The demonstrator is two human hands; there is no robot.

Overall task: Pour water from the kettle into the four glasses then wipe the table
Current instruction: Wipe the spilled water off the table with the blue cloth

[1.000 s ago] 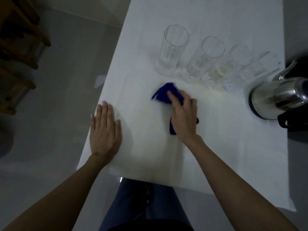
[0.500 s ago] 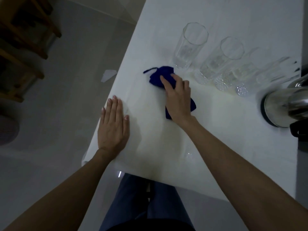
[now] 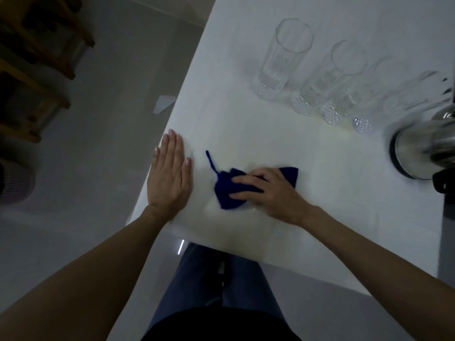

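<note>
Since the frame 0.5 s earlier, the right hand has drawn the cloth down from just below the leftmost glass to lower centre of the frame, beside the left hand. Right hand: fingers spread flat, pointing frame-left, pressing the blue cloth onto the table; a pressing hold, not a clenched one. Left hand: flat, palm down, grasping nothing, bracing at the table's left edge. Cloth: crumpled, long axis running left-right, 1 loose thread trailing toward upper left; part of it shows on each side of the hand. A faint wet sheen lies just below the cloth. 4 glasses stand in a row at upper right; the 2 rightmost are blurred, so water level cannot be read. Kettle sits at the right edge, well apart from the cloth. Judgement: wiping is underway; unwiped table lies mainly to the right of and above the cloth, toward the glasses, so the right hand is the nearer one for the next stroke.
</note>
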